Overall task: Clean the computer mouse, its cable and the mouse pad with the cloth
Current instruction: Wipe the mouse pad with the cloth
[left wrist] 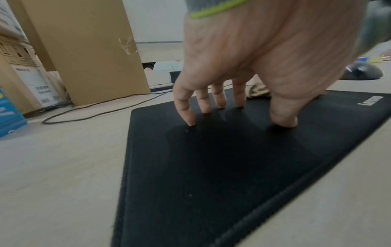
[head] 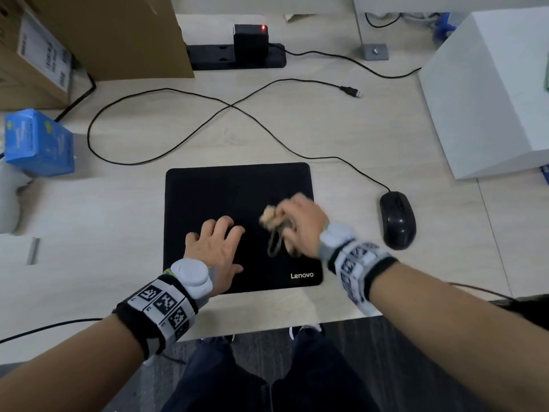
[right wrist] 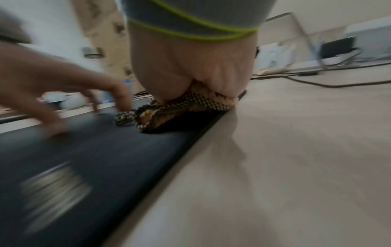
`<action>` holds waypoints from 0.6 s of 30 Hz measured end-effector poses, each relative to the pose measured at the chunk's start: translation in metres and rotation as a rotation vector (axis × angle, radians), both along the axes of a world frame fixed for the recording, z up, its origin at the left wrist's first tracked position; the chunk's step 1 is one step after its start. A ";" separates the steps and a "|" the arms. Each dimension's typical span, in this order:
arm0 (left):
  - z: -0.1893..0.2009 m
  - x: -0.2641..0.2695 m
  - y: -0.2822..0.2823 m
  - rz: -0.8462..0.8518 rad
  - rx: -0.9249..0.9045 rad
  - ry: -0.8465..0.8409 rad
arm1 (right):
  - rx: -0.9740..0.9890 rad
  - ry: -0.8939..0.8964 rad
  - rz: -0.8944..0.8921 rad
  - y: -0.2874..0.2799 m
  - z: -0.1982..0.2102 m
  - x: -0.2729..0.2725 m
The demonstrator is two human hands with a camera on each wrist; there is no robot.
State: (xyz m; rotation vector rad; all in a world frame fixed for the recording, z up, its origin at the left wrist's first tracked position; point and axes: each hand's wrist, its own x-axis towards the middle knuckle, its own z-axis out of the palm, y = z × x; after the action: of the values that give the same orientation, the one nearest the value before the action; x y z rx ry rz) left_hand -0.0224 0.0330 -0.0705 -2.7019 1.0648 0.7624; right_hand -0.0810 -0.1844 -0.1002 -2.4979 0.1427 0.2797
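A black Lenovo mouse pad [head: 214, 197] lies flat on the light wood desk. My left hand [head: 218, 245] presses its spread fingertips [left wrist: 190, 120] onto the pad's near-left part. My right hand [head: 300, 221] grips a bunched tan and checkered cloth [head: 271, 223] and holds it down on the pad's right side [right wrist: 173, 113], blurred by motion. The black mouse [head: 397, 220] sits on the desk just right of the pad. Its cable [head: 178, 93] loops across the desk behind the pad and ends in a loose USB plug [head: 352, 92].
Cardboard boxes [head: 98, 37] stand at the back left, with a blue carton [head: 38, 144] beside them. A black power strip [head: 237, 56] with an adapter lies at the back. A white box [head: 490, 93] stands at the right. The desk's front edge [head: 267, 331] is near my legs.
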 end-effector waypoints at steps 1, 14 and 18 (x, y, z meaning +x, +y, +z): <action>-0.001 -0.001 -0.002 0.010 0.002 -0.002 | -0.010 0.003 -0.077 -0.009 -0.001 0.020; 0.007 0.017 -0.026 -0.043 -0.027 0.024 | 0.044 -0.079 -0.124 0.015 0.000 -0.011; 0.005 0.023 -0.033 -0.057 0.005 0.022 | 0.004 0.002 0.063 0.036 0.008 -0.076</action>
State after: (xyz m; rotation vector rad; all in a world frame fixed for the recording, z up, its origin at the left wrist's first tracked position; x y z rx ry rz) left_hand 0.0004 0.0003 -0.0658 -2.6521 1.1380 0.7861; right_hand -0.1572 -0.1485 -0.0926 -2.5012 0.0642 0.3084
